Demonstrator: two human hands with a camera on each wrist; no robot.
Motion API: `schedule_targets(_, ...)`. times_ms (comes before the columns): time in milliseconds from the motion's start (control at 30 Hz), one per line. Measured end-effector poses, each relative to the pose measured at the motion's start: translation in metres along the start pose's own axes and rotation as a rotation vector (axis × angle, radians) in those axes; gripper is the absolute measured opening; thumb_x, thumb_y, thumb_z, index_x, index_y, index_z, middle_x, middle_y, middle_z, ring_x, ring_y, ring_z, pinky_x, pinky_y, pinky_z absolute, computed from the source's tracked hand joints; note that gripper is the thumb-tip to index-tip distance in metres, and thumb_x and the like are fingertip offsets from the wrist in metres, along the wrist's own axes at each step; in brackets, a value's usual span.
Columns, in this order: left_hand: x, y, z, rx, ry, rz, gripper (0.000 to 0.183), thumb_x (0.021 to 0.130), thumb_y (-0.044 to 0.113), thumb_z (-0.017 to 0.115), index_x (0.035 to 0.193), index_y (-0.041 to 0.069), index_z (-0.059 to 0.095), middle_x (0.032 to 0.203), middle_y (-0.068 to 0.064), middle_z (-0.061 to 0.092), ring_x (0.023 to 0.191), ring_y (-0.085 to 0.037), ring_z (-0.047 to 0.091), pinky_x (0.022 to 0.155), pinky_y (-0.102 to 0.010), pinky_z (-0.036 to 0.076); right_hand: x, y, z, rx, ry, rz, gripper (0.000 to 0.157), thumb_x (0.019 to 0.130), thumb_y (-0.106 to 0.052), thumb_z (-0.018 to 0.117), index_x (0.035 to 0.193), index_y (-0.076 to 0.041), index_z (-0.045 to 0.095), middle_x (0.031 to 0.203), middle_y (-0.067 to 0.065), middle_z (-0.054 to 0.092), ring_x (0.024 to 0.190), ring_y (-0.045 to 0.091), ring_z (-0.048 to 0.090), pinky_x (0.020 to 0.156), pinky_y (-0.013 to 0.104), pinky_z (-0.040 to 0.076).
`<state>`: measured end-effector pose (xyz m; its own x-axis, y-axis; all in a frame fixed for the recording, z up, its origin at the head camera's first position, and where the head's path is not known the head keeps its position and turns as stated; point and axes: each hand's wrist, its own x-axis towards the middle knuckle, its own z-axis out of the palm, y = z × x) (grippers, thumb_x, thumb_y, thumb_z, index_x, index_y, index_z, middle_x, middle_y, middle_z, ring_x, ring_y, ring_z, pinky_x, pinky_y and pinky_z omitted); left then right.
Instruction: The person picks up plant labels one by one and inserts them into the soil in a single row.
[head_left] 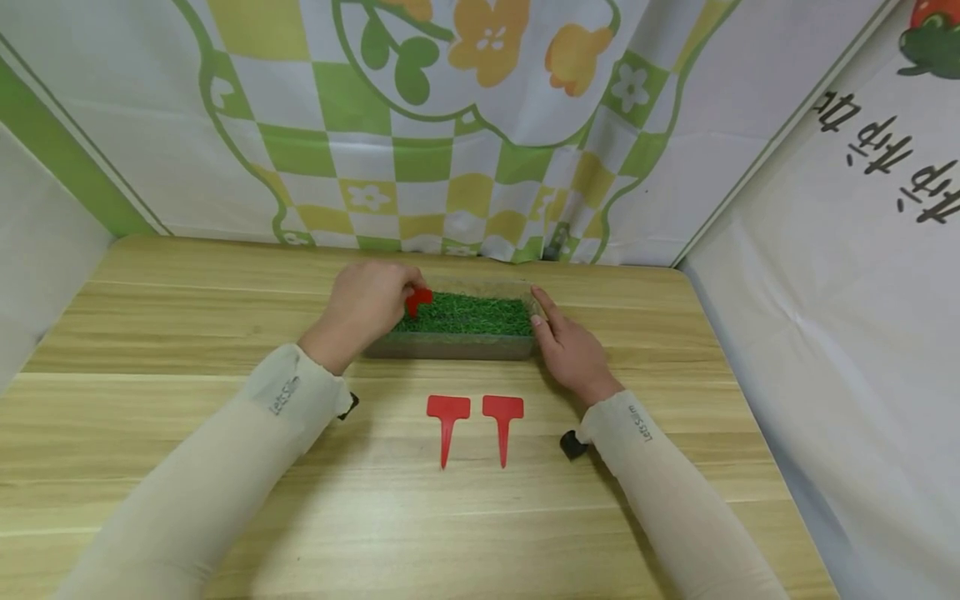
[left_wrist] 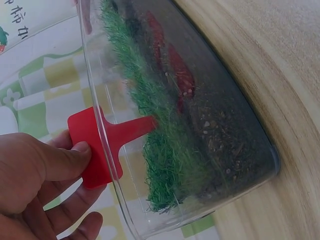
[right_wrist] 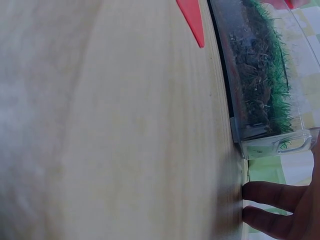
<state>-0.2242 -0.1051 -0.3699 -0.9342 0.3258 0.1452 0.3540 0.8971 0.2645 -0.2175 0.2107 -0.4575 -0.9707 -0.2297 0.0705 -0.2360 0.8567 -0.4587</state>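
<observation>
A clear plastic box (head_left: 450,347) holds dark soil topped by green artificial grass (head_left: 483,313). Over its left end my left hand (head_left: 369,304) pinches the head of a red T-shaped plant label (left_wrist: 97,145) between thumb and fingers. The label's stem points down, its tip at the grass; whether it enters the soil is hidden. My right hand (head_left: 576,350) rests against the box's right end, index finger and thumb extended along it. In the right wrist view, two straight fingers (right_wrist: 275,195) reach down beside that end.
Two more red plant labels, a left one (head_left: 448,407) and a right one (head_left: 503,407), lie flat on the wooden table (head_left: 360,517), in front of the box, stems toward me. Behind the table hangs a checked green and yellow cloth (head_left: 420,158).
</observation>
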Motion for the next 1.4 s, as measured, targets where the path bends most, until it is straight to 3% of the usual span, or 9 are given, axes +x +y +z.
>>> schedule_targets(533, 0.002, 0.003, -0.002, 0.006, -0.016, -0.013, 0.018, 0.096, 0.009, 0.065, 0.107, 0.017, 0.077, 0.099, -0.002, 0.076, 0.090, -0.027, 0.070, 0.076, -0.044, 0.053, -0.001, -0.002, -0.003, 0.012, -0.005, 0.006, 0.056, 0.104, -0.062, 0.016, 0.158, -0.047, 0.010, 0.144, 0.016, 0.056, 0.113, 0.039, 0.065, 0.081, 0.057, 0.053)
schedule_targets(1133, -0.004, 0.002, 0.004, 0.003, 0.023, 0.052, 0.023, 0.097, 0.012, 0.063, 0.117, 0.014, 0.072, 0.110, -0.006, 0.073, 0.096, -0.029, 0.069, 0.081, -0.048, 0.055, -0.002, 0.001, -0.001, 0.010, -0.014, 0.015, 0.056, 0.104, -0.063, 0.015, 0.157, -0.050, 0.007, 0.147, 0.015, 0.054, 0.120, 0.038, 0.062, 0.087, 0.058, 0.052)
schedule_targets(1400, -0.011, 0.005, 0.003, -0.002, 0.076, 0.074, 0.026, 0.094, 0.014, 0.063, 0.118, 0.012, 0.071, 0.105, -0.007, 0.071, 0.092, -0.028, 0.067, 0.080, -0.046, 0.055, -0.001, 0.000, -0.001, 0.011, -0.018, 0.017, 0.055, 0.104, -0.063, 0.016, 0.157, -0.051, 0.006, 0.148, 0.014, 0.053, 0.122, 0.039, 0.060, 0.090, 0.058, 0.051)
